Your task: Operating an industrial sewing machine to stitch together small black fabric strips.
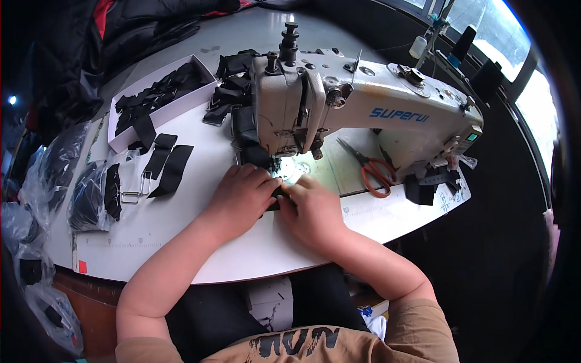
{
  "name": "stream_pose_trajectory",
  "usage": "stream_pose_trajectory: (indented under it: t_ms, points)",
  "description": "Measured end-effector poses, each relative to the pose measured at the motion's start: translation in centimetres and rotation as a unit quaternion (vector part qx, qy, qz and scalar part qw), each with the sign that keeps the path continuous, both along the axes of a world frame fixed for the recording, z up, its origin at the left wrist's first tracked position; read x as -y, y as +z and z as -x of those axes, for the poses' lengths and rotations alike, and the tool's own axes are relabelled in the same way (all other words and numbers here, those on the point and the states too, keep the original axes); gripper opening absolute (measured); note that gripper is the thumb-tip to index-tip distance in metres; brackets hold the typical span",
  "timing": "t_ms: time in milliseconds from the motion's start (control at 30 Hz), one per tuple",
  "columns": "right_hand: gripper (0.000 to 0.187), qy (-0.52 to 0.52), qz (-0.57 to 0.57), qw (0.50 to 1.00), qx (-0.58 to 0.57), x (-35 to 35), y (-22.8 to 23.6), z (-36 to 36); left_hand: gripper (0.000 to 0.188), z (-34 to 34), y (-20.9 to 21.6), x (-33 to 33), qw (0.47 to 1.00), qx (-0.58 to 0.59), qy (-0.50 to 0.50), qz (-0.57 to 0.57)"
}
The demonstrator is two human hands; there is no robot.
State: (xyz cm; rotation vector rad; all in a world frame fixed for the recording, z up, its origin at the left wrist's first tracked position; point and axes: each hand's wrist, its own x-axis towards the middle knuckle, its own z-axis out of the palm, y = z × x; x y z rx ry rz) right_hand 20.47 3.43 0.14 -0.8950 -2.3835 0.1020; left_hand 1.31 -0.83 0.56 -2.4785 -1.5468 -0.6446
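A white sewing machine (308, 100) stands over the table, its presser foot (276, 164) lit from beside. Just in front of that foot, my left hand (244, 192) presses a black webbing strap (279, 192) with its fingers close together. My right hand (313, 209) pinches the same strap from the other side, thumb and fingertips near the left fingertips. Most of this piece is hidden under both hands. More black webbing (245, 130) runs behind the foot, left of the machine head.
A white box (162, 114) of black straps with metal buckles stands at the back left. Loose straps (171, 169), a wire buckle (134, 192) and plastic bags (91, 196) lie left. Orange-handled scissors (376, 176) rest under the machine arm; black scraps (422, 189) lie right.
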Motion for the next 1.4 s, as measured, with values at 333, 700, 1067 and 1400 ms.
stream_pose_trajectory:
  t_ms: [333, 700, 1067, 1400]
  points:
    - [0.016, 0.028, -0.023, 0.999, 0.010, 0.1, -0.2, -0.3, 0.035, 0.1, 0.2, 0.0, 0.999, -0.028, 0.009, -0.011]
    - [0.025, 0.013, -0.021, 0.998, 0.051, 0.1, -0.2, -0.1, 0.032, 0.5, 0.4, -0.8, 0.998, -0.063, 0.016, -0.025]
    - [0.035, 0.012, -0.006, 0.998, 0.065, -0.1, -0.1, 0.0, 0.032, 0.9, 0.3, -1.2, 0.996, -0.072, 0.024, -0.050]
    - [0.043, -0.001, 0.062, 0.997, 0.053, -0.8, 0.3, 0.7, 0.026, 2.6, 0.3, -0.8, 0.991, -0.090, 0.054, -0.088]
